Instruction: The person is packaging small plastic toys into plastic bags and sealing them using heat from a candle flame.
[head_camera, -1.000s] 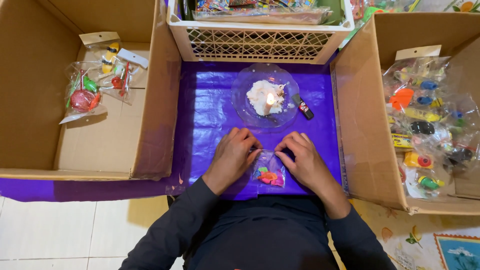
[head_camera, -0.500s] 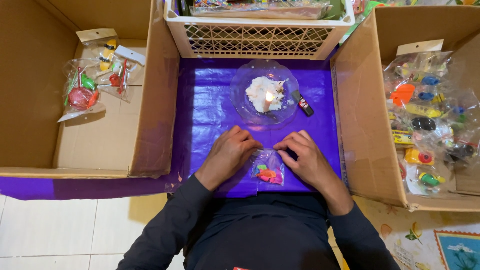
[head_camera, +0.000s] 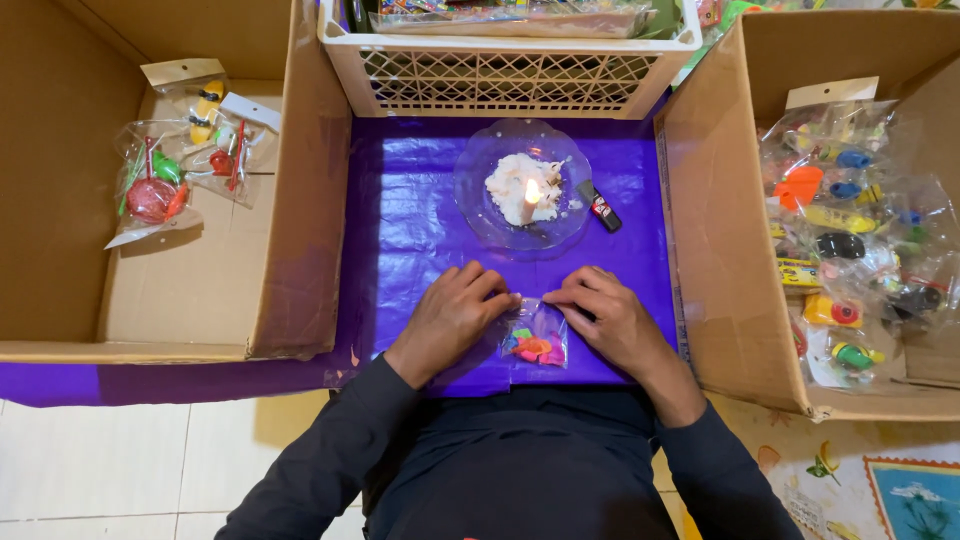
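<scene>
Both hands have stayed on the small clear bag since the earlier frames; the bag itself has not shifted on the purple surface (head_camera: 420, 230).

Left hand (head_camera: 455, 315): palm down on the surface, fingers curled, fingertips pinching the upper left edge of the clear bag (head_camera: 535, 340).

Right hand (head_camera: 610, 320): palm down, fingers curled, fingertips pinching the upper right edge of the same bag.

Clear bag: lies flat on the surface between the two hands, near the person's body. It contains small coloured toys.

Glass plate (head_camera: 480, 190): sits on the surface beyond the hands, apart from them. It carries a lit candle (head_camera: 528, 200) standing in a white lump of wax.

Lighter (head_camera: 602, 208): lies just beside the right rim of the plate.

White crate (head_camera: 500, 75): stands at the far edge of the surface.

Left cardboard box (head_camera: 210, 270): holds a few bagged toys (head_camera: 165, 170) near its far end.

Right cardboard box (head_camera: 720, 260): holds a larger pile of filled bags (head_camera: 850, 230).
</scene>
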